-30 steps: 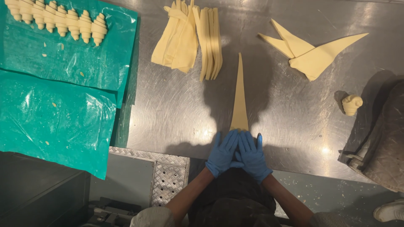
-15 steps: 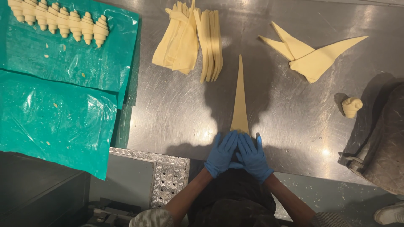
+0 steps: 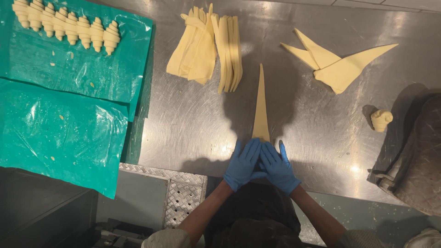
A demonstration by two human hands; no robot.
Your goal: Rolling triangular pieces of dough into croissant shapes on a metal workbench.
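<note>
Both my gloved hands, left [image 3: 242,164] and right [image 3: 278,167], are lying flat and open, fingertips pressing the wide end of a long dough triangle [image 3: 261,108] that is pointing away from me on the steel table [image 3: 193,133]. Beyond it, dough strips [image 3: 206,46] are lying stacked; rolled croissants [image 3: 64,26] are sitting on green plastic [image 3: 69,124].

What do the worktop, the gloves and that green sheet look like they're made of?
Worktop: likely stainless steel, brushed grey with glare and fine scratches. Gloves on the left hand and right hand: thin blue rubbery material, possibly nitrile, matte and snug. Green sheet: thin plastic film, glossy and wrinkled.
</note>
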